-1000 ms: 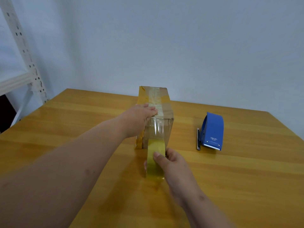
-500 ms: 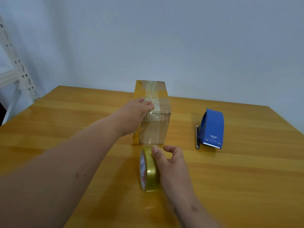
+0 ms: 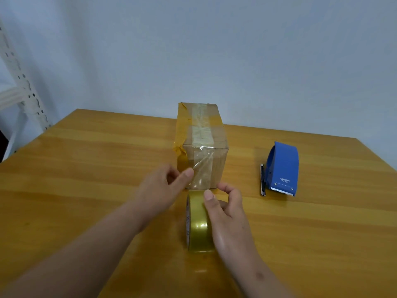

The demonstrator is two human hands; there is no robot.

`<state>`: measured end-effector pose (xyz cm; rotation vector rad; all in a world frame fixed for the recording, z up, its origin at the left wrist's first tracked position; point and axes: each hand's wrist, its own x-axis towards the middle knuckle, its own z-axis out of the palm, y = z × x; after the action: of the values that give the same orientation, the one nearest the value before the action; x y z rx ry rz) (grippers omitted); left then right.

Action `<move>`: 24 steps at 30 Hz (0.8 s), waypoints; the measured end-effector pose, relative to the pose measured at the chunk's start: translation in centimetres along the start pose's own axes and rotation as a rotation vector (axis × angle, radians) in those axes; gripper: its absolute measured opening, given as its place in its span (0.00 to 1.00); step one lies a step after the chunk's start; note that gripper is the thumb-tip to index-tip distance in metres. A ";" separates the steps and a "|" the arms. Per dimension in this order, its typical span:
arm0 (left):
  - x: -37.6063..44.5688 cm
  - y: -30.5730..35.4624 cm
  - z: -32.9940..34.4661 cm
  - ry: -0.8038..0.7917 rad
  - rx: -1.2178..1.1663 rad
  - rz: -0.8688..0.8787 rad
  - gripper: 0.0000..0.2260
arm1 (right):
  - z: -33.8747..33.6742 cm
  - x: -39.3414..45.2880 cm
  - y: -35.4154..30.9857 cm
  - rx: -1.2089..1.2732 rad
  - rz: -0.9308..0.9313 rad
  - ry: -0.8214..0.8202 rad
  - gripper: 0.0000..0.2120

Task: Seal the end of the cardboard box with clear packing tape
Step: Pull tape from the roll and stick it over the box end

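A small cardboard box (image 3: 219, 162) stands on the wooden table (image 3: 86, 179), its near end facing me. A clear tape strip (image 3: 202, 168) runs from the box's top down the near end to a yellowish tape roll (image 3: 198, 224) standing on edge on the table in front of the box. My left hand (image 3: 163, 188) pinches the strip's left edge between thumb and forefinger, just in front of the box's lower end. My right hand (image 3: 225, 209) grips the roll at its top, thumb on the tape surface.
A blue tape dispenser (image 3: 282, 168) sits to the right of the box, with a dark pen-like tool (image 3: 262, 179) lying beside it. A white perforated shelf post (image 3: 23, 89) stands at the far left. A pale wall is behind the table.
My left hand has come off the top of the box and down to the tape strip at the near end. The roll has gone down from mid-air onto the table.
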<state>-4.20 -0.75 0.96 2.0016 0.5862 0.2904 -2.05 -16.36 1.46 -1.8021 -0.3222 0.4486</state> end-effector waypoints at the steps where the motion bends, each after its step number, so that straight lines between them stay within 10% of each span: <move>1: -0.4 -0.3 0.4 -0.093 -0.088 -0.042 0.27 | -0.2 0.0 0.1 -0.012 -0.009 -0.013 0.12; 7: -0.3 -0.6 1.6 -0.233 -0.320 -0.167 0.32 | -3.4 2.4 0.4 -0.243 -0.086 0.074 0.14; 14: 0.0 -0.3 1.9 -0.222 -0.397 -0.233 0.28 | -7.9 9.7 4.8 -1.236 0.097 0.118 0.19; 24: -0.2 0.1 2.0 -0.233 -0.498 -0.276 0.23 | -8.5 10.2 5.5 -1.234 -0.004 0.297 0.07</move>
<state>-3.47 -2.48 0.08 1.4303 0.5678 0.0257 10.87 -20.65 -3.18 -3.0150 -0.4336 -0.1006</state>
